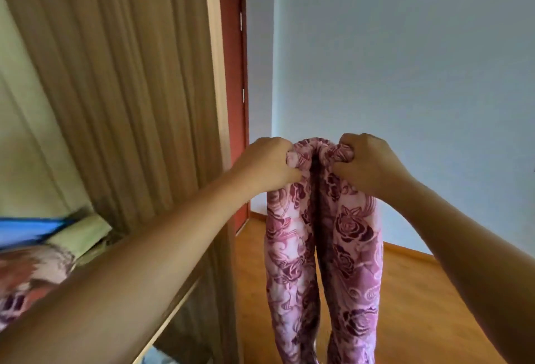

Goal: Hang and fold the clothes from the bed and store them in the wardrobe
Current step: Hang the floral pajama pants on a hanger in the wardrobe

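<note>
A pink garment with a dark purple rose print (344, 247) hangs in the air in front of me, its two long halves dropping side by side past the bottom of the view. My left hand (269, 165) grips the bunched top edge on the left. My right hand (367, 162) grips the same edge on the right, a short gap apart. The wardrobe's wooden side panel (124, 79) stands at the left, with folded clothes (37, 250) on a shelf inside it, blurred.
A red-brown door (233, 88) stands just behind the wardrobe. A pale blue wall (405, 59) fills the right. Wooden floor (419, 291) lies below the garment. The wardrobe's shelf edge (173, 308) runs under my left forearm.
</note>
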Demonstrator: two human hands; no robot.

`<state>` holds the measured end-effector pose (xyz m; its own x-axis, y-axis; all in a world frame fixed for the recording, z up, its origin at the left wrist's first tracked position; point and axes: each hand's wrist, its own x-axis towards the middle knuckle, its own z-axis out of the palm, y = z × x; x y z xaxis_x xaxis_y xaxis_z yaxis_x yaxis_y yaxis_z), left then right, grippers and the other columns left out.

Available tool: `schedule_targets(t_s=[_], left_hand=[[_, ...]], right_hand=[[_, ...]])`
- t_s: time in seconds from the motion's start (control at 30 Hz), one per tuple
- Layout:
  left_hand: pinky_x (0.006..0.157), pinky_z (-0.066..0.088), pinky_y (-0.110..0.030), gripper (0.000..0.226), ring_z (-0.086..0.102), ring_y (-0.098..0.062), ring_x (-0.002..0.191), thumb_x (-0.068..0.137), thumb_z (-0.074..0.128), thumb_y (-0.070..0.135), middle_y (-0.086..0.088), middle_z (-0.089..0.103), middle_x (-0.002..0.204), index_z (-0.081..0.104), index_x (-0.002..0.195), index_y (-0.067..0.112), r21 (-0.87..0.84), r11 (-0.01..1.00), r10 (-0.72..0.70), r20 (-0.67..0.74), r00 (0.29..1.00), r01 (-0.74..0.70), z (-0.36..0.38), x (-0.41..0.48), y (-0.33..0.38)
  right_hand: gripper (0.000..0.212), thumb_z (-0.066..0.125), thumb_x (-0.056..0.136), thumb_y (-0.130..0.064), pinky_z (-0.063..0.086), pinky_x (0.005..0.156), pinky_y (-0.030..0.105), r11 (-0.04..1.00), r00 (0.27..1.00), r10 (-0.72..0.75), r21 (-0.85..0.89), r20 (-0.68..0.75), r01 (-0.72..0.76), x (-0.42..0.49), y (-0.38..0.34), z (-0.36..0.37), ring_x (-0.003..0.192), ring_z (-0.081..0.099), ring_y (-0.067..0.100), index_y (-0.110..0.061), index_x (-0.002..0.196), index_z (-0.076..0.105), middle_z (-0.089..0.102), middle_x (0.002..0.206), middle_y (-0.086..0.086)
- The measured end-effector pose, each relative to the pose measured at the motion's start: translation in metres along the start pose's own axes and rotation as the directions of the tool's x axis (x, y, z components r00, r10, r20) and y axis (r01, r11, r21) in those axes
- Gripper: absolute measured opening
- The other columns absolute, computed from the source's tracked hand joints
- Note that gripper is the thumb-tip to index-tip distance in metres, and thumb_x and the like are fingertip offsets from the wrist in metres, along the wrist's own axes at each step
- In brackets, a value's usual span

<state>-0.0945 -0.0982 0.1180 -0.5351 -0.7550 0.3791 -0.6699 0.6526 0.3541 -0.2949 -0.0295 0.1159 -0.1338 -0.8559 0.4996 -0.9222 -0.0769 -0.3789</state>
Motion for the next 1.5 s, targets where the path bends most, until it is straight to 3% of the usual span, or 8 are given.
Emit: schedule_targets(t_s=[0.1, 0.33, 0.53, 0.73, 0.93, 1.07, 1.3, 1.5], left_hand=[[0.055, 0.056, -0.035, 0.023, 0.067, -0.018, 0.068, 0.076, 0.074, 0.032, -0.002, 0.067, 0.076, 0.059, 0.075, 0.014, 0.014, 0.998, -0.062, -0.05, 0.997, 0.063, -0.029, -0.033, -0.017], [0.047, 0.03, -0.028, 0.037, 0.047, -0.017, 0.053, 0.074, 0.076, 0.032, 0.001, 0.05, 0.061, 0.045, 0.065, 0.014, 0.128, 0.968, -0.186, -0.218, 0.958, 0.217, -0.105, -0.105, -0.056], [0.045, 0.025, -0.031, 0.035, 0.043, -0.016, 0.051, 0.071, 0.073, 0.028, 0.0, 0.049, 0.06, 0.042, 0.063, 0.014, 0.193, 0.921, -0.238, -0.408, 0.882, 0.337, -0.168, -0.155, -0.09], [0.05, 0.029, -0.031, 0.037, 0.051, -0.024, 0.061, 0.073, 0.071, 0.032, 0.0, 0.049, 0.066, 0.039, 0.063, 0.016, 0.266, 0.823, -0.303, -0.542, 0.784, 0.502, -0.229, -0.176, -0.132], [0.061, 0.049, -0.032, 0.019, 0.062, -0.028, 0.079, 0.077, 0.073, 0.029, -0.005, 0.062, 0.087, 0.057, 0.078, 0.017, 0.386, 0.651, -0.42, -0.535, 0.733, 0.654, -0.274, -0.187, -0.183], [0.06, 0.048, -0.031, 0.008, 0.061, -0.021, 0.08, 0.08, 0.07, 0.027, 0.0, 0.064, 0.089, 0.063, 0.08, 0.024, 0.374, 0.573, -0.467, -0.583, 0.665, 0.73, -0.311, -0.194, -0.21], [0.068, 0.041, -0.033, 0.017, 0.06, -0.03, 0.093, 0.082, 0.071, 0.031, -0.005, 0.055, 0.093, 0.06, 0.088, 0.02, 0.439, 0.253, -0.445, -0.739, 0.506, 0.862, -0.416, -0.2, -0.228], [0.074, 0.048, -0.037, 0.032, 0.06, -0.034, 0.1, 0.09, 0.065, 0.036, -0.009, 0.055, 0.111, 0.065, 0.121, 0.026, 0.476, 0.021, -0.332, -0.826, 0.455, 0.879, -0.482, -0.2, -0.233]], right_hand=[[0.023, 0.063, 0.079, -0.015, 0.038, 0.052, 0.034, 0.994, 0.995, -0.1, 0.04, 0.006, 0.1, 0.004, -0.04, 0.013, 0.06, 0.047, 0.023, -0.012, 0.066, 0.045, 0.053, 0.066, 0.011], [0.023, 0.061, 0.078, -0.017, 0.033, 0.052, 0.032, 0.937, 0.947, -0.32, 0.158, 0.036, 0.311, 0.01, -0.146, 0.04, 0.06, 0.047, 0.024, -0.017, 0.064, 0.043, 0.05, 0.064, 0.006], [0.034, 0.062, 0.076, -0.01, 0.028, 0.051, 0.03, 0.839, 0.882, -0.468, 0.291, -0.046, 0.46, 0.014, -0.243, 0.063, 0.055, 0.044, 0.015, -0.023, 0.059, 0.036, 0.046, 0.057, -0.003], [0.028, 0.058, 0.075, -0.014, 0.031, 0.06, 0.031, 0.749, 0.817, -0.567, 0.344, -0.109, 0.566, 0.05, -0.323, 0.086, 0.066, 0.049, 0.029, -0.023, 0.061, 0.036, 0.049, 0.065, 0.001], [0.03, 0.057, 0.078, -0.012, 0.043, 0.06, 0.036, 0.729, 0.776, -0.63, 0.331, -0.018, 0.599, 0.11, -0.377, 0.12, 0.076, 0.059, 0.038, -0.025, 0.064, 0.035, 0.055, 0.073, 0.004], [0.018, 0.059, 0.081, -0.011, 0.051, 0.07, 0.041, 0.65, 0.698, -0.715, 0.325, -0.045, 0.687, 0.156, -0.405, 0.132, 0.089, 0.061, 0.041, -0.023, 0.081, 0.045, 0.061, 0.09, 0.015], [0.021, 0.062, 0.087, -0.02, 0.051, 0.077, 0.043, 0.582, 0.61, -0.774, 0.191, -0.166, 0.79, 0.252, -0.463, 0.122, 0.101, 0.059, 0.041, -0.018, 0.107, 0.057, 0.056, 0.107, 0.016], [0.028, 0.059, 0.087, -0.025, 0.049, 0.078, 0.041, 0.555, 0.576, -0.786, 0.154, -0.223, 0.817, 0.312, -0.526, 0.128, 0.105, 0.059, 0.04, -0.023, 0.115, 0.059, 0.057, 0.11, 0.014]])
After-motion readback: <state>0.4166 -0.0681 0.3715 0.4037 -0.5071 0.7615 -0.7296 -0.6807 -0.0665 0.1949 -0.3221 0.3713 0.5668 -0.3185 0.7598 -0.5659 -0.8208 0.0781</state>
